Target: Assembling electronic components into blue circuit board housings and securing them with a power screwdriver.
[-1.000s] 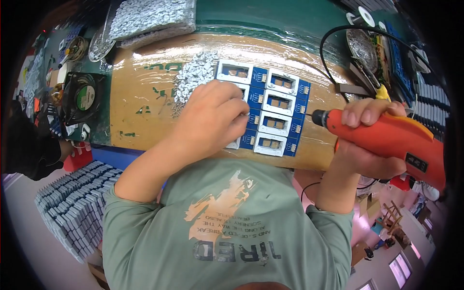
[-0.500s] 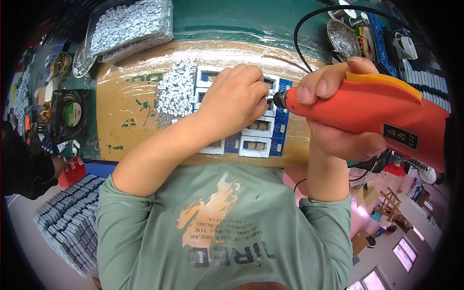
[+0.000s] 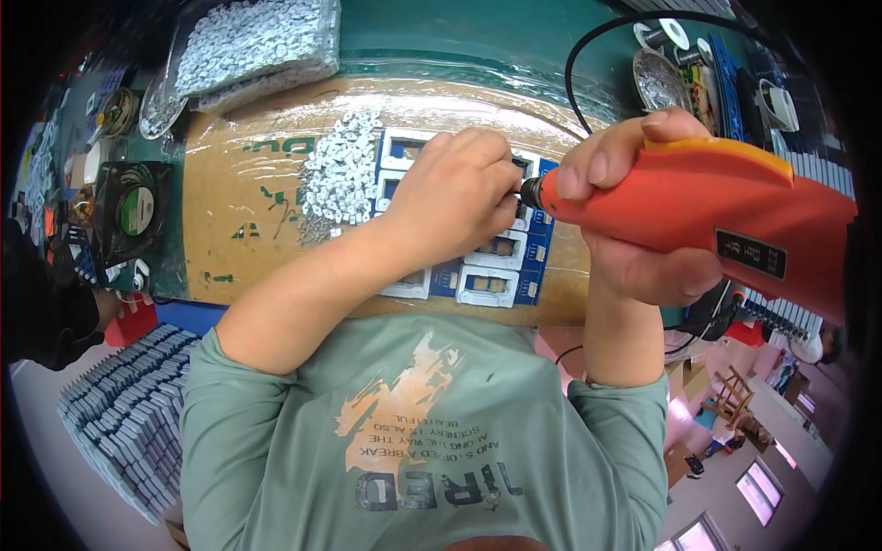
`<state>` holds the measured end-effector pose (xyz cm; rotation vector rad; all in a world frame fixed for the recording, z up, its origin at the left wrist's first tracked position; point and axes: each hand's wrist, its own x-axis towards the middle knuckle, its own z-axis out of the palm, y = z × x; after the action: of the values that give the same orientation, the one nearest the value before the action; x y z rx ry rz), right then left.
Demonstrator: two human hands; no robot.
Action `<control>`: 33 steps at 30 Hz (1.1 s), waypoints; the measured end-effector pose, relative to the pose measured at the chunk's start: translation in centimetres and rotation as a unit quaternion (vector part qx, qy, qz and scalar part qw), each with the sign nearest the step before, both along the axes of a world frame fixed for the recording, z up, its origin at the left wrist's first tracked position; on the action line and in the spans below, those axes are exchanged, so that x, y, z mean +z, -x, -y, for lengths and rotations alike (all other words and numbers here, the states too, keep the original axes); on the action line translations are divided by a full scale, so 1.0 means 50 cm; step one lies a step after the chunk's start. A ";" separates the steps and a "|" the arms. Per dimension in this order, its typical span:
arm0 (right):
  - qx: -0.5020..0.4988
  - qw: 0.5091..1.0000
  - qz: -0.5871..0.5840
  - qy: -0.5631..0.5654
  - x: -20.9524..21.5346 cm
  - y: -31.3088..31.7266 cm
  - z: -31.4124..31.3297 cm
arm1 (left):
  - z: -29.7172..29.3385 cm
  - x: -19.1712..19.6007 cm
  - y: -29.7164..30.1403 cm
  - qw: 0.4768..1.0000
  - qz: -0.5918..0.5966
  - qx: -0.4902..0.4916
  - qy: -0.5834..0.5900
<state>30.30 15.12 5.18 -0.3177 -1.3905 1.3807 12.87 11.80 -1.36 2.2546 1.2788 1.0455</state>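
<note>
My right hand [image 3: 643, 262] is wrapped round a red electric screwdriver [image 3: 689, 197] with an orange lever, held tilted with its black chuck pointing left. The tip reaches the fingertips of my left hand [image 3: 459, 197], which is closed over the work. Whatever those fingers pinch is hidden. Beneath lie blue circuit boards [image 3: 530, 271] in rows, with white rectangular frames [image 3: 489, 286] on them. The nearer frames show small tan parts inside. Left of the boards lies a heap of small white plastic pieces [image 3: 338, 179], with a scatter of small screws [image 3: 317, 229] beside it.
A clear tub [image 3: 262, 46] full of white pieces stands at the back left. A black fan [image 3: 135, 211] sits at the left. Cardboard [image 3: 211, 202] covers the bench under the boards. A black cable [image 3: 568, 69] loops behind; a metal dish [image 3: 657, 78] is back right.
The screwdriver's body has shifted slightly left and turned a little, its tip still at my left fingertips. My left hand stays over the same frames. The whole view has shifted slightly.
</note>
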 end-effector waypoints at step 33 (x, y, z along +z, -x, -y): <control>-0.155 0.980 0.121 0.024 -0.012 0.048 0.009 | 0.006 0.005 0.002 0.999 -0.016 0.005 0.032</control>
<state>27.91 14.66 4.60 -0.7233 -1.4345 1.1444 12.77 11.47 -1.10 2.2287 1.3193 0.9624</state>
